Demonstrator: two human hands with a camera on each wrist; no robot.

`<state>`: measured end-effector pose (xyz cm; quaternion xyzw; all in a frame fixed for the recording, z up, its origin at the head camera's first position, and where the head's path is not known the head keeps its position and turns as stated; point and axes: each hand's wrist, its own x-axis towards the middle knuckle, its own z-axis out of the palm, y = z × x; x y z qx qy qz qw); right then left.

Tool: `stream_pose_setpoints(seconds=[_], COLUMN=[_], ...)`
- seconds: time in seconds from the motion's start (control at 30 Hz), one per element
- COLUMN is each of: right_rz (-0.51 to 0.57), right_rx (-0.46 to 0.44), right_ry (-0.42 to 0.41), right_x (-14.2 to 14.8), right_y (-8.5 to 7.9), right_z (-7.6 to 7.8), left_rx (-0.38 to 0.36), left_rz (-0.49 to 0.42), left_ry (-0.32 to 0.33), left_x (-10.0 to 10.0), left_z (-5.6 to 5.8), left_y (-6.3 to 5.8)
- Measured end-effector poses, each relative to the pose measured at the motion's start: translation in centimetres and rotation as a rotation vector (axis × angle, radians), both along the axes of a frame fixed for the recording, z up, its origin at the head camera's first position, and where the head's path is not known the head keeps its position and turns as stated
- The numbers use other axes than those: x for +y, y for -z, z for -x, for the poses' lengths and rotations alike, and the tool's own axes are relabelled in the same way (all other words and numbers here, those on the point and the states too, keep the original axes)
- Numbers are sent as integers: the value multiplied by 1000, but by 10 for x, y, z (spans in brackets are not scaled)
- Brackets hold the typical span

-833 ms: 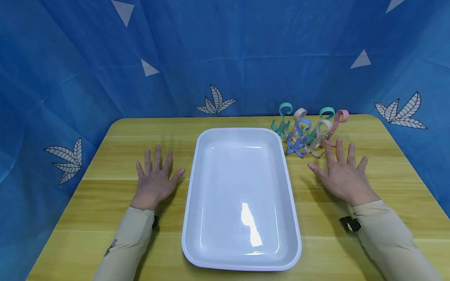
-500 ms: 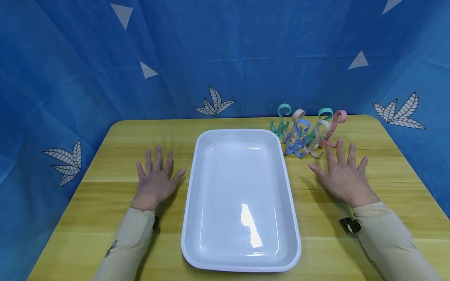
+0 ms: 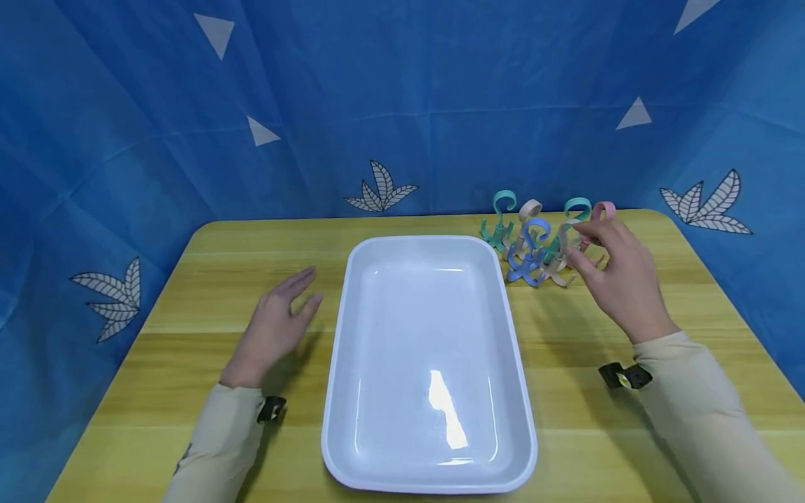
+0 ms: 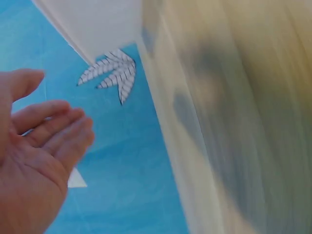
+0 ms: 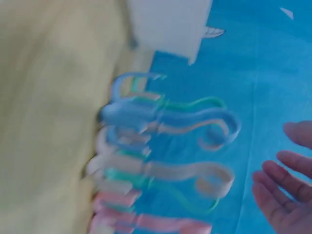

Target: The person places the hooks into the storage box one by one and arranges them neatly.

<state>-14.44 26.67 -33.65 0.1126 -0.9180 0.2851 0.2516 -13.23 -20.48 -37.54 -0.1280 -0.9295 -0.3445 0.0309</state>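
Observation:
My right hand [image 3: 629,283] is raised beside a cluster of plastic four-claw hooks at the back right. Its thumb and fingers are spread apart, and in the right wrist view a gap lies between them and the hooks. Nearest to it stand a front beige hook [image 5: 163,169] and a pink hook [image 5: 161,222]. A blue hook [image 3: 531,253] stands further left, with a green hook [image 3: 499,236] behind it. Another green and another beige hook are partly hidden. Left of the tray, my left hand [image 3: 270,332] hovers over the table, fingers nearly straight, holding nothing.
A white rectangular tray [image 3: 440,335] lies between the hands, its bottom bare. Under everything is a wood-grain table [image 3: 144,398]. A blue patterned cloth [image 3: 428,84] hangs behind the table and along its sides.
Both hands were flat on the table with spread fingers. They have lifted; the right hand has turned its fingers left towards the hooks, and the left hand has turned sideways.

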Motion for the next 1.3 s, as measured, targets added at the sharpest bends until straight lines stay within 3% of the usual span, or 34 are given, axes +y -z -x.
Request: stream_pose_setpoints(seconds=[0.13, 0.27, 0.43, 0.57, 0.93, 1.3], right_rz=[30, -13, -95, -125, -96, -85], right_rx=[-89, -204, -327, -370, -354, -353], right_ry=[-11, -29, -38, -50, -68, -118], right_x=[-14, -23, -27, -28, -27, -21], right_y=[-15, -24, -27, -25, -21, -33], right_z=[14, 29, 45, 51, 56, 43], left_rx=[-47, -149, -299, -372, -377, -401], left_rz=[-248, -346, -344, -354, -354, -344], left_ry=[4, 0, -12, -34, 15, 26], left_x=[5, 11, 20, 24, 19, 19], left_z=[1, 4, 7, 7, 7, 8], left_y=[-1, 1, 7, 10, 11, 12])
